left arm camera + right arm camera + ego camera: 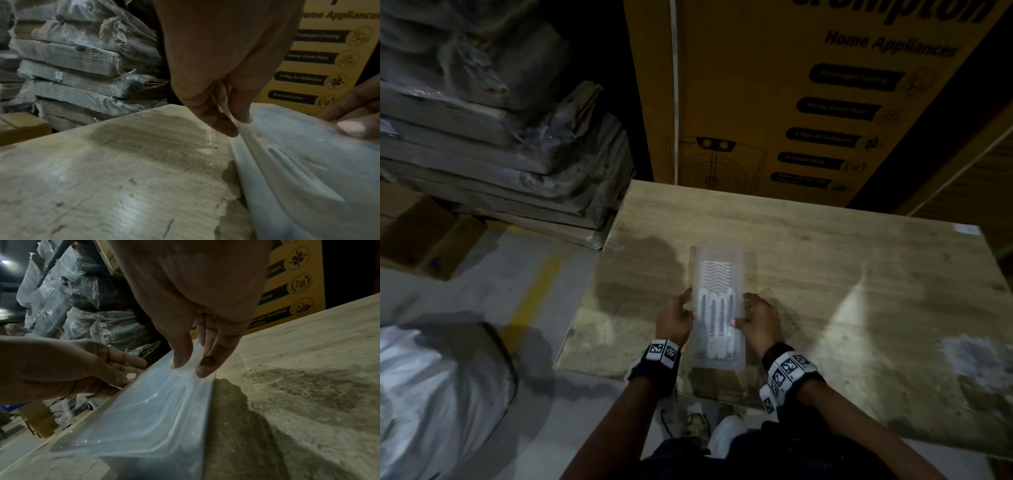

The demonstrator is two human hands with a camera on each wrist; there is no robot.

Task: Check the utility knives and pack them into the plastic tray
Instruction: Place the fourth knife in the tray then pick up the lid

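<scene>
A long translucent plastic tray is held lengthwise over the front part of the wooden table. Several white utility knives lie side by side inside it. My left hand pinches the tray's left edge and my right hand pinches its right edge. In the left wrist view, the left hand has thumb above and fingers below the tray. In the right wrist view, the right hand pinches the tray the same way, and the tray casts a shadow on the table.
A tall yellow cardboard appliance box stands at the table's far edge. Stacked plastic-wrapped packs rise to the left. On the floor at left are a brown carton and a white sack.
</scene>
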